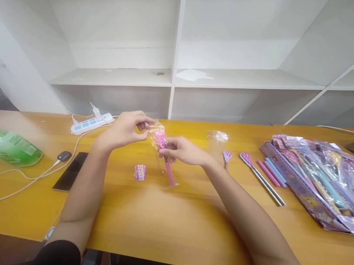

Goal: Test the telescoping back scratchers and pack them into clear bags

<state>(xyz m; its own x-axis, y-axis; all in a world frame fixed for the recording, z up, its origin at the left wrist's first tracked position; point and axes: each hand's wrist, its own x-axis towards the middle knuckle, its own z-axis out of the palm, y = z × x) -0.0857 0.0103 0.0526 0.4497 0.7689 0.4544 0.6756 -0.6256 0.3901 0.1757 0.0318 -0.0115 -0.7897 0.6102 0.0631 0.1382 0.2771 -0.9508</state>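
Observation:
A pink back scratcher (169, 173) in a clear plastic sleeve is held above the wooden table, its claw end up and its handle slanting down to the right. My left hand (127, 129) pinches the sleeve's top corner between thumb and fingers. Around the scratcher, just below its claw, my right hand (183, 150) is closed. A small stack of purple-pink cards (140, 172) lies below my hands. To the right lie a purple claw piece (226, 156), metal rods with blue and pink claws (264, 180), and pink and blue handle tubes (272, 172).
A box of bagged back scratchers (303, 192) stands at the right. Clear plastic bags (217, 137) lie behind the purple claw. On the left are a green bottle (10, 146), a phone (70, 172), a white cable (22, 174) and a power strip (92, 123). White shelving (175, 62) rises behind the table.

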